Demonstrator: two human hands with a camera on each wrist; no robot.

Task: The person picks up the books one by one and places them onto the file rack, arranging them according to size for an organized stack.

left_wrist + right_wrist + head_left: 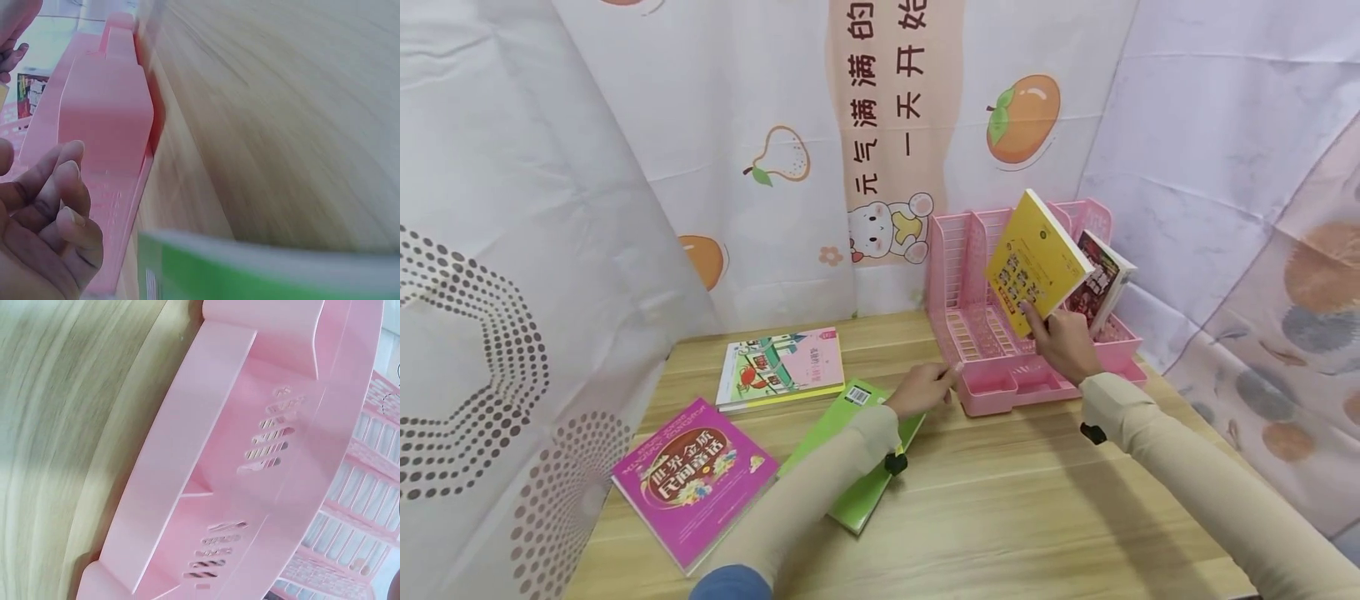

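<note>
White cloth [700,100] with fruit and a little bear on it hangs behind a wooden table [985,517]. Near the table's back right corner stands a pink rack [988,407]. One dark book [1093,279] leans inside, at its right end. Two hands are well apart. The right hand [1063,343] pinches a yellow book [1037,258] by its low corner and holds it tipped over the rack; I cannot tell if the book touches the rack. The left hand [921,390] has loosely bent fingers, holds nothing, and is close to the rack's front left corner. Its sleeve [820,483] crosses above a green book [863,496]. By the table's left edge lies a purple book [696,483]. Near the back left corner lies a pink and white book [782,367].
</note>
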